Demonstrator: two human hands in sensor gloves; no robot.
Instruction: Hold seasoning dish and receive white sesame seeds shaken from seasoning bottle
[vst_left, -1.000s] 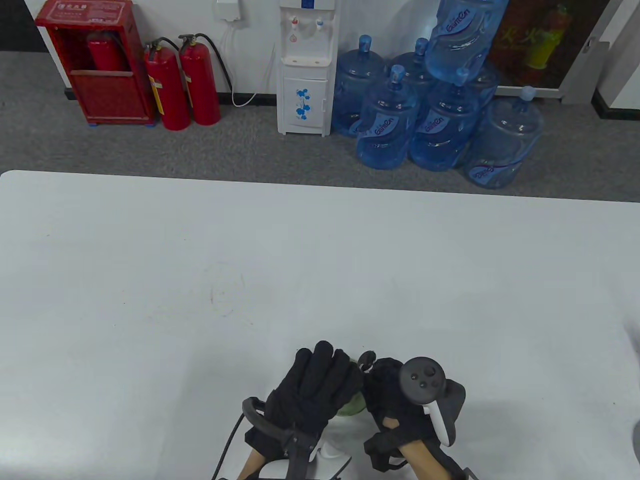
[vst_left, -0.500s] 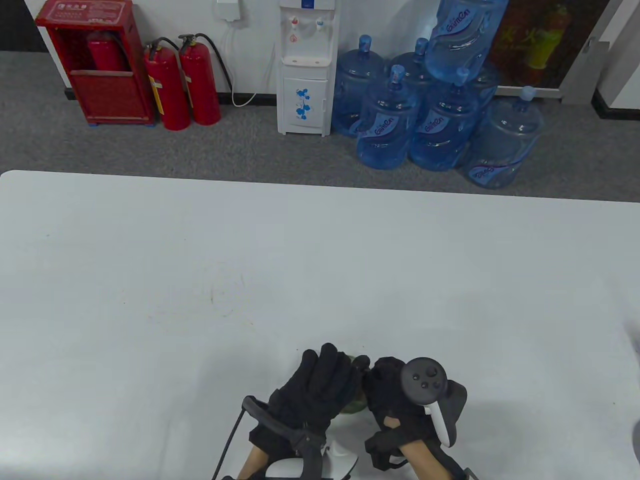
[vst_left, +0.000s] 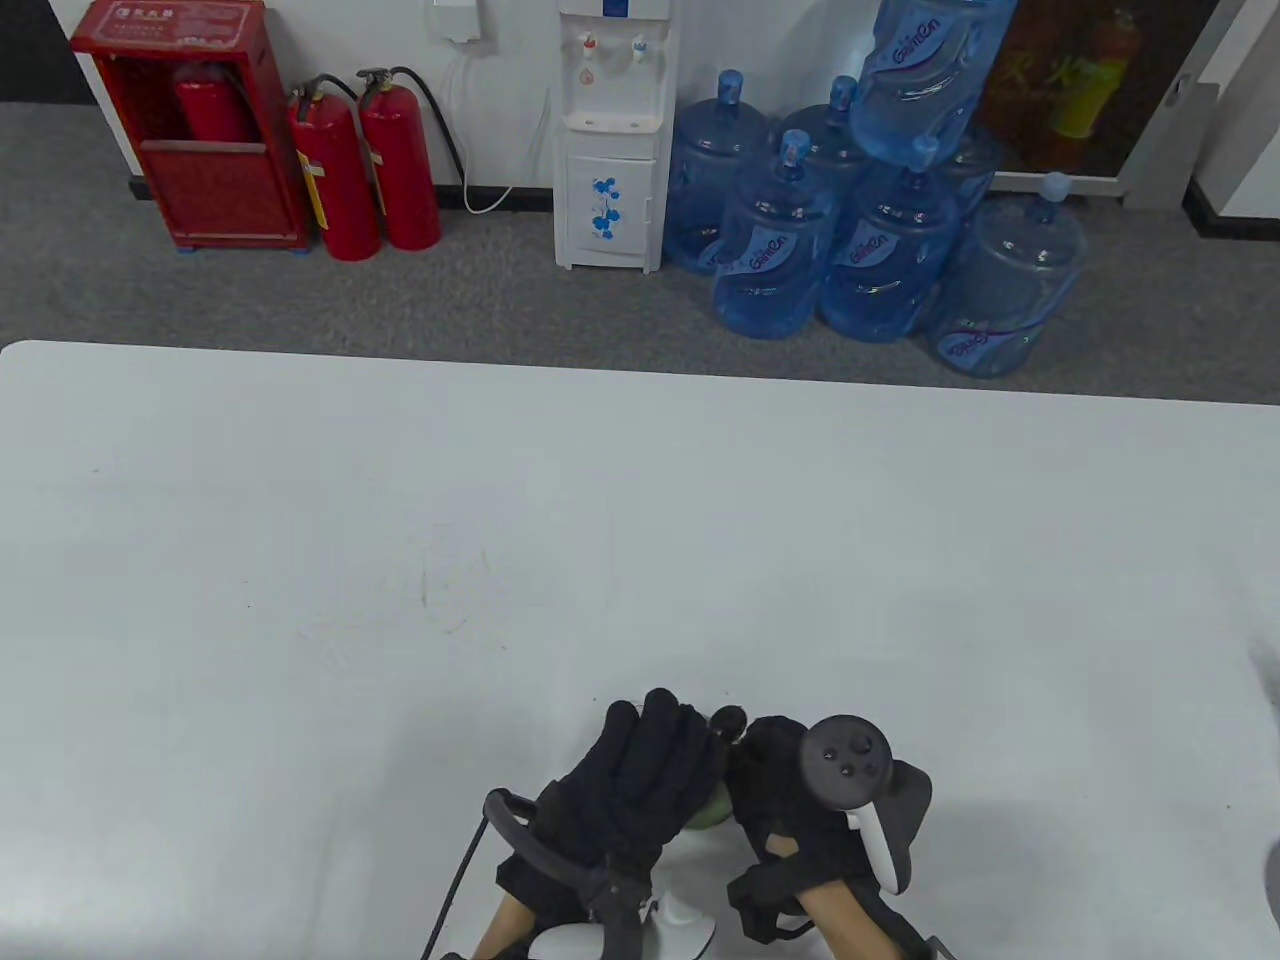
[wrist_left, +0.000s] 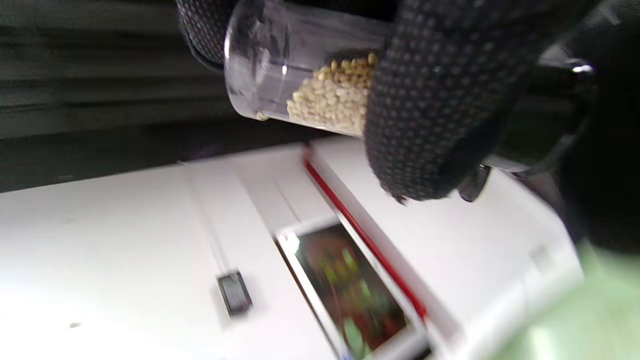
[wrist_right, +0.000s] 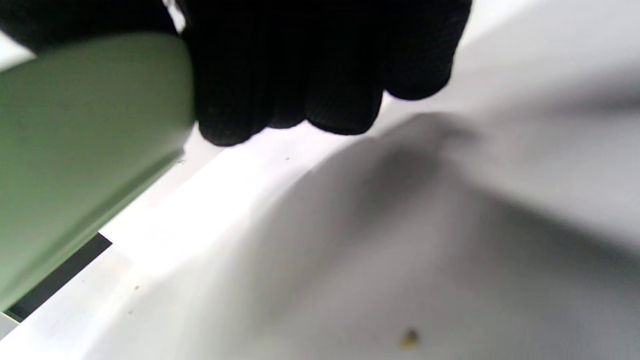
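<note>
Barely anything shifts between the earlier looks and this one; the left hand (vst_left: 625, 790) dips and rolls a touch, its fingertips now a little nearer the right hand (vst_left: 790, 800), and the black part poking out between them sits slightly lower, which reads to me as a small shaking stroke. From its wrist view the left hand is wrapped round the clear seasoning bottle (wrist_left: 300, 85), tipped on its side, pale sesame seeds (wrist_left: 332, 95) heaped against the lower wall; the right hand's fingers (wrist_right: 300, 75) curl over the rim of the green seasoning dish (vst_left: 708, 808), held just beside the bottle above the near edge of the tabletop (vst_left: 400, 560); whether seeds are landing I cannot tell, the dish's inside being hidden.
</note>
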